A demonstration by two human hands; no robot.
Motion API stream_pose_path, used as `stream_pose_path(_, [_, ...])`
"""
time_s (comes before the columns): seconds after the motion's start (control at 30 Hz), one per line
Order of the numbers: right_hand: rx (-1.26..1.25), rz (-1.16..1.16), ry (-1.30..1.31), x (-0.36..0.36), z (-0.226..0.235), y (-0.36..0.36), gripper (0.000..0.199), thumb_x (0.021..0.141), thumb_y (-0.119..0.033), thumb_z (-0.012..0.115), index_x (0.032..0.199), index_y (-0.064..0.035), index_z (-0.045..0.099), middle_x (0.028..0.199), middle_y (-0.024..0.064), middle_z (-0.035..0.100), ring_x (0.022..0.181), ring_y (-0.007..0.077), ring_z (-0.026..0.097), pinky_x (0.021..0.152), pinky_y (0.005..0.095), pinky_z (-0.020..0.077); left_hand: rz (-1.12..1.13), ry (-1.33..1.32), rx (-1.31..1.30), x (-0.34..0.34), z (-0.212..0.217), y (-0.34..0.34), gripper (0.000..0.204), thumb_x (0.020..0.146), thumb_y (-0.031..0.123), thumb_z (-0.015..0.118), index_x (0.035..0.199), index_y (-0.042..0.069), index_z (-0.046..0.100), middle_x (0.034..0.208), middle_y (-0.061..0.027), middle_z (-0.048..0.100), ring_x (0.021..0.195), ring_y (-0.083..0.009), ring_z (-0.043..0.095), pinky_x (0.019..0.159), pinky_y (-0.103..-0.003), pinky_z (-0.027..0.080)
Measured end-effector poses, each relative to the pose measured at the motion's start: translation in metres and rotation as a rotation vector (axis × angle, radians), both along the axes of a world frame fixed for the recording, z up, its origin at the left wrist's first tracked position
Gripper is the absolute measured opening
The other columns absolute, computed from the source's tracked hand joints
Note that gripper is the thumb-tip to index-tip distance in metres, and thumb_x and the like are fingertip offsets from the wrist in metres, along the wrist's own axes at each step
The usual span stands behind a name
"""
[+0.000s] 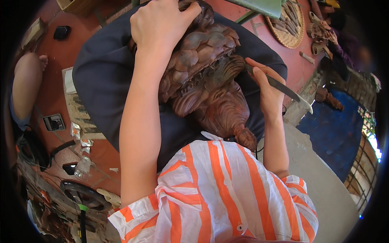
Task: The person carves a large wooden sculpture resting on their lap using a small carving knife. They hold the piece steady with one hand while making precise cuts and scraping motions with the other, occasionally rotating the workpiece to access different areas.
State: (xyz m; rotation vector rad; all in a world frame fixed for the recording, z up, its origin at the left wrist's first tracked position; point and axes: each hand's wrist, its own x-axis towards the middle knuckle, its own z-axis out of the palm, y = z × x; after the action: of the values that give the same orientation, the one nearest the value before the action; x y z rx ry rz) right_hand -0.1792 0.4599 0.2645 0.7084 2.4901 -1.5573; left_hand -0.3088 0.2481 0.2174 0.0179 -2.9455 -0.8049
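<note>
A dark brown wood carving (210, 81) lies across my lap on dark cloth. Its surface is cut into overlapping rounded scales or petals and flowing, hair-like grooves. My left hand (160, 24) grips the carving's far end, the thumb laid over it and the other fingers mostly hidden behind. At the carving's right side, my right hand (267, 83) holds a long, narrow, slightly curved metal tool (285, 90), perhaps a file or scraper. The tool's near end has a pale, bent tip; its other end meets the grooved wood by my fingers.
A round woven tray (298, 24) with several slim tools stands at the far right, below a green surface (259, 6). Beyond it another person's hands (332, 38) work. On the left are a phone (54, 122), a black case (62, 32) and someone's bare leg (27, 81).
</note>
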Motion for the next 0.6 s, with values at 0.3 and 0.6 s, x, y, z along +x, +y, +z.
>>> stream_pose_path(0.3, [0.141, 0.057, 0.236, 0.018, -0.023, -0.018, 0.015, 0.086, -0.007, 0.063, 0.093, 0.0061, 0.067, 0.117, 0.018, 0.063, 0.104, 0.0193, 0.06, 0.091, 0.0296, 0.0455, -0.01, -0.116, -0.054, -0.002, -0.005, -0.004, 0.055, 0.079, 0.06, 0.053, 0.1, 0.013, 0.072, 0.084, -0.0195, 0.069, 0.087, -0.0381, 0.066, 0.078, -0.043, 0.052])
stream_pose_path(0.6, [0.274, 0.155, 0.402, 0.023, -0.039, -0.017, 0.008, 0.084, -0.001, 0.064, 0.087, 0.006, 0.063, 0.111, 0.0178, 0.063, 0.094, 0.0202, 0.062, 0.083, 0.0281, 0.0478, -0.009, -0.144, -0.088, -0.002, 0.0, -0.002, 0.06, 0.078, 0.062, 0.054, 0.11, 0.013, 0.07, 0.088, -0.0196, 0.069, 0.091, -0.0375, 0.066, 0.081, -0.043, 0.052])
